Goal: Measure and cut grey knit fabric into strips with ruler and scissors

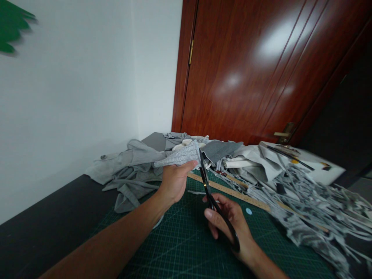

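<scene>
My left hand (175, 182) is closed on a light grey piece of patterned fabric (181, 154), held up above the cutting mat with the thumb on top. Black-handled scissors (207, 186) are in my right hand (228, 217), its fingers in and around the handles. Their blades point away from me, close along the right edge of the fabric. Whether the blades touch the cloth I cannot tell. Beneath both hands lies a green gridded cutting mat (174, 248). A thin grey strip (196, 192) rests on it between my hands.
Grey cloth (128, 190) is heaped at the left. A wooden ruler (232, 192) crosses the mat's far part. Many cut grey strips (316, 197) pile up at the right, near a white box (334, 170) with a dark stick. A white wall and a brown door (232, 77) stand behind.
</scene>
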Demonstrator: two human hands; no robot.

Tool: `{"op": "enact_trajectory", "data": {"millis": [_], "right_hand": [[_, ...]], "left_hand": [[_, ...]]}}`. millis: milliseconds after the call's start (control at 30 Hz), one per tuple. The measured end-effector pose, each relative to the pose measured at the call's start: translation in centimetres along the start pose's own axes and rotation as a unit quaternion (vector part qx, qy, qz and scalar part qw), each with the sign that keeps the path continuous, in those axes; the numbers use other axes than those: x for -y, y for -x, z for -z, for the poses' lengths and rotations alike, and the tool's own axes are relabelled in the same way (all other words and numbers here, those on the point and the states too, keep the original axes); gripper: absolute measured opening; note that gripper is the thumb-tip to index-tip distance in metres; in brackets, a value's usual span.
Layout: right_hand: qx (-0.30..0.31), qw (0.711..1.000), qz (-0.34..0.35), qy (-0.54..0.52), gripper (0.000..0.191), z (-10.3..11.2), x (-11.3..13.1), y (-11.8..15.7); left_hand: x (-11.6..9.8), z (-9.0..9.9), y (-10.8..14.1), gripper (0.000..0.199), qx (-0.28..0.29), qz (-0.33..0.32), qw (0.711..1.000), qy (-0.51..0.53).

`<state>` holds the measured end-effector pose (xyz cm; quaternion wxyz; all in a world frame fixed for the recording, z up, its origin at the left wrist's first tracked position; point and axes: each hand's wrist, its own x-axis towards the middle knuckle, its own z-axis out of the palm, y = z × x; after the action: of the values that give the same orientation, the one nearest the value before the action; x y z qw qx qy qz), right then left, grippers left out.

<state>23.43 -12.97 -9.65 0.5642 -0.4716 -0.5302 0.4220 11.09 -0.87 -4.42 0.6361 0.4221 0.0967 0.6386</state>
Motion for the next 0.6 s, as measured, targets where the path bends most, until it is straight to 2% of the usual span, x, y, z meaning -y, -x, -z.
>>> {"op": "enact_trajectory", "data": {"millis": [133, 433, 600], "right_hand": [[0.004, 1.000, 0.002, 0.009, 0.052, -0.03, 0.02, 0.02], [0.009, 1.000, 0.000, 0.007, 0.049, -0.17, 0.34, 0.05], [0.011, 1.000, -0.008, 0.013, 0.048, -0.17, 0.03, -0.04]], "left_hand": [[-0.02, 0.06, -0.02, 0.040, 0.001, 0.001, 1.000, 0.002], [-0.05, 0.07, -0.11, 0.029, -0.013, -0.007, 1.000, 0.007], [-0.17, -0.03, -0.10, 0.030, -0.003, -0.007, 1.000, 0.014]]}}
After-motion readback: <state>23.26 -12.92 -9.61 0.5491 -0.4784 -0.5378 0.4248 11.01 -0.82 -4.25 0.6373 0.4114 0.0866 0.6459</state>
